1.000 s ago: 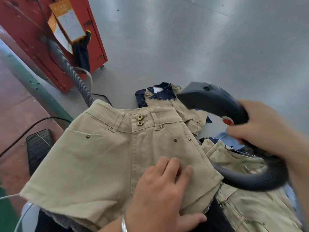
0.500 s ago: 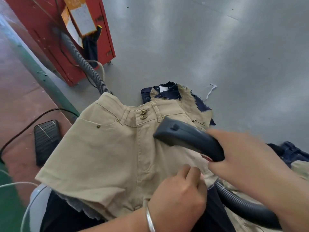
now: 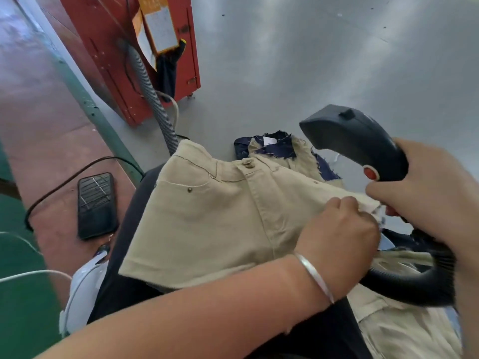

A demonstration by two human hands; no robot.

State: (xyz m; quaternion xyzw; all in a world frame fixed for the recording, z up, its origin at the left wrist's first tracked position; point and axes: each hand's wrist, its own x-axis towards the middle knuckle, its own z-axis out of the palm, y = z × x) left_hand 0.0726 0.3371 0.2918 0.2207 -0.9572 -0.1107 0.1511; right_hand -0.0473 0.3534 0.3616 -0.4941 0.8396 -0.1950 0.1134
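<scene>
Centrally, the khaki shorts (image 3: 207, 216) are spread front-up over dark cloth, with the waistband and its brass buttons turned away from the person. The hem on the side nearer the nozzle is pinched by the left hand (image 3: 339, 229), whose fingers are curled tightly round the frayed edge. That edge is drawn up toward the right hand (image 3: 427, 193). A silver bangle (image 3: 315, 275) is worn on the left wrist.

Just to the right of the shorts, the handle of a dark handheld nozzle (image 3: 355, 141) is gripped by the right hand, with the fingers closed fully round it beside a red button (image 3: 371, 173). The nozzle's head is held above the far right corner of the shorts, clear of the cloth. A black ribbed hose (image 3: 414, 286) is looped from the handle down and round, to the right of the shorts.

Beyond the waistband, a second khaki pair (image 3: 285, 154) with navy lining is laid on the grey surface (image 3: 311, 60). More khaki cloth (image 3: 401, 327) is piled to the near right of the shorts. To their left, a black phone (image 3: 96, 206) is laid flat on a reddish ledge. Past their far left corner, a grey corrugated hose (image 3: 153, 99) is run up to a red cabinet (image 3: 124, 60).
</scene>
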